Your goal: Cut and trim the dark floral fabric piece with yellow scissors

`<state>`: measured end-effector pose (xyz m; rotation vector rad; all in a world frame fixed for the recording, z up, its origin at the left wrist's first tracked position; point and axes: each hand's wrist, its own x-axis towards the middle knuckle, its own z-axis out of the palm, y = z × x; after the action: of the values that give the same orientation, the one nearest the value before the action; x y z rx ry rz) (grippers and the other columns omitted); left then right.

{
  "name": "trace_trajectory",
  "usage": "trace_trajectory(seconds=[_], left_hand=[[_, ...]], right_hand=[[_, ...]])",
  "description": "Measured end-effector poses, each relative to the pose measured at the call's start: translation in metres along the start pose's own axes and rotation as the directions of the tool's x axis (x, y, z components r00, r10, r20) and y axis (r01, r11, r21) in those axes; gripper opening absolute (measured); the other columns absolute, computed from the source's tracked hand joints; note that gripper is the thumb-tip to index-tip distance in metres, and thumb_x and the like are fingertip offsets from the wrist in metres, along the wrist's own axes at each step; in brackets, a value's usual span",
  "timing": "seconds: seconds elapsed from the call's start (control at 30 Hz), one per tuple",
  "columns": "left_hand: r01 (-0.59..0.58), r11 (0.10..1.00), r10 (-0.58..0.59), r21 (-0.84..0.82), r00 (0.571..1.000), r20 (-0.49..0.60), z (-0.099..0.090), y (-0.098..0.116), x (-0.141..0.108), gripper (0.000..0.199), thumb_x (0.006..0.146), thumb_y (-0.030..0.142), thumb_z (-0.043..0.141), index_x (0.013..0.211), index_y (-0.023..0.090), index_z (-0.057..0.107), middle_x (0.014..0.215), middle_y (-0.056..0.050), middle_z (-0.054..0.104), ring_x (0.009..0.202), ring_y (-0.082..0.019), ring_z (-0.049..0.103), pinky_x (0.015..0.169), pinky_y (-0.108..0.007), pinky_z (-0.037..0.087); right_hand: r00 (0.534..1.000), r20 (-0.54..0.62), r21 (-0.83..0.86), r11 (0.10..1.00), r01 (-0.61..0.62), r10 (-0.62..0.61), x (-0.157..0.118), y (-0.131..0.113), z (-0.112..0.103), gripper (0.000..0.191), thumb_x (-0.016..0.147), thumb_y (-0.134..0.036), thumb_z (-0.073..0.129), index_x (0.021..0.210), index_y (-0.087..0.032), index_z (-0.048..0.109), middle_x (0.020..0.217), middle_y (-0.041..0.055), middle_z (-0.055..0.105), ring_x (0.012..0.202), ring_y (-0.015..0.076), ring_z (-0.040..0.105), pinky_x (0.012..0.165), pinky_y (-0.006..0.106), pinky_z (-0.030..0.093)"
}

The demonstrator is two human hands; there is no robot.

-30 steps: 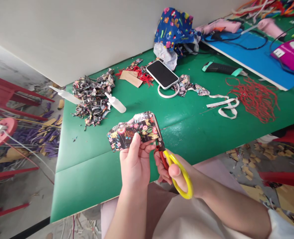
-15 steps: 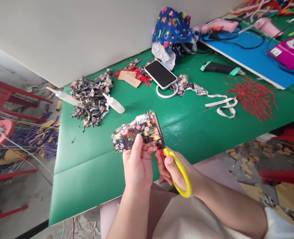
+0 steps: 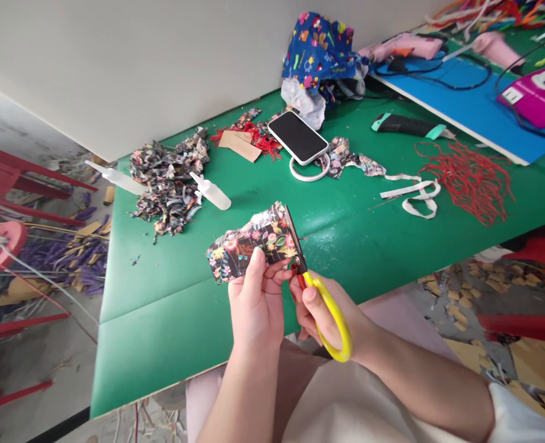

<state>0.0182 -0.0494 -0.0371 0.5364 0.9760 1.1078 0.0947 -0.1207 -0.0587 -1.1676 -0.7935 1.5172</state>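
**Scissors closing along the fabric's right edge**

Your left hand [image 3: 256, 304] pinches the floral fabric [image 3: 254, 243] from below, fingers [image 3: 253, 266] clamped on its lower edge, holding it up over the near part of the table [image 3: 171, 320]. Your right hand [image 3: 328, 311] grips the scissors [image 3: 312, 286], fingers through the yellow loop, blades running up the fabric's right edge.

Over the last second the handles have drawn together and the yellow loop has crept up toward the fabric, while the fabric itself has barely shifted. By the look of it, the cut along that edge is advancing, with the blade tip near the top corner.

Further out on the table, a glue bottle [image 3: 212, 191] lies beside a heap of scraps [image 3: 168, 178], with a second bottle [image 3: 115, 178] at the left edge. Right of these, a phone [image 3: 298, 136] rests on a white ring, a white strip [image 3: 415, 197] curls just beyond, and red cord [image 3: 469, 178] spreads near it. A utility knife [image 3: 406, 126] lies behind. Blue printed cloth [image 3: 321, 49] is bunched against the wall, and a blue board [image 3: 466, 98] carries glue guns at far right.
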Motion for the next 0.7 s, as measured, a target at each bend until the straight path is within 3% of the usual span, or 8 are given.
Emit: trace_trajectory(seconds=[0.33, 0.53, 0.7], left_hand=[[-0.010, 1.000, 0.010, -0.019, 1.000, 0.005, -0.001, 0.002, 0.001, 0.015, 0.068, 0.026, 0.071, 0.071, 0.013, 0.065, 0.061, 0.000, 0.066, 0.051, -0.009, 0.062, 0.043, -0.013, 0.048], [-0.054, 0.999, 0.054, 0.000, 0.998, 0.011, -0.002, 0.004, 0.002, 0.016, 0.068, 0.027, 0.071, 0.072, 0.014, 0.064, 0.058, 0.001, 0.065, 0.047, -0.008, 0.060, 0.042, -0.013, 0.047], [-0.080, 0.995, 0.079, 0.068, 0.997, 0.014, -0.001, 0.004, -0.001, 0.016, 0.070, 0.028, 0.069, 0.071, 0.013, 0.064, 0.056, 0.000, 0.065, 0.046, -0.008, 0.060, 0.042, -0.013, 0.046]], right_hand=[[0.999, 0.024, 0.022, 0.999, -0.049, 0.049, -0.001, 0.002, -0.002, 0.047, 0.077, -0.068, 0.038, 0.077, -0.021, 0.040, 0.038, -0.0112, 0.035, 0.030, 0.0053, 0.034, 0.040, 0.020, 0.039], [0.994, 0.107, -0.099, 0.995, -0.006, 0.017, -0.003, -0.002, -0.009, 0.070, 0.057, -0.085, 0.035, 0.084, -0.021, 0.040, 0.059, -0.0060, 0.042, 0.047, 0.0074, 0.042, 0.051, 0.025, 0.041], [0.993, 0.116, -0.195, 0.980, 0.030, -0.008, -0.003, -0.004, -0.010, 0.073, 0.059, -0.085, 0.029, 0.087, -0.020, 0.042, 0.059, -0.0047, 0.042, 0.051, 0.0090, 0.039, 0.054, 0.027, 0.041]])
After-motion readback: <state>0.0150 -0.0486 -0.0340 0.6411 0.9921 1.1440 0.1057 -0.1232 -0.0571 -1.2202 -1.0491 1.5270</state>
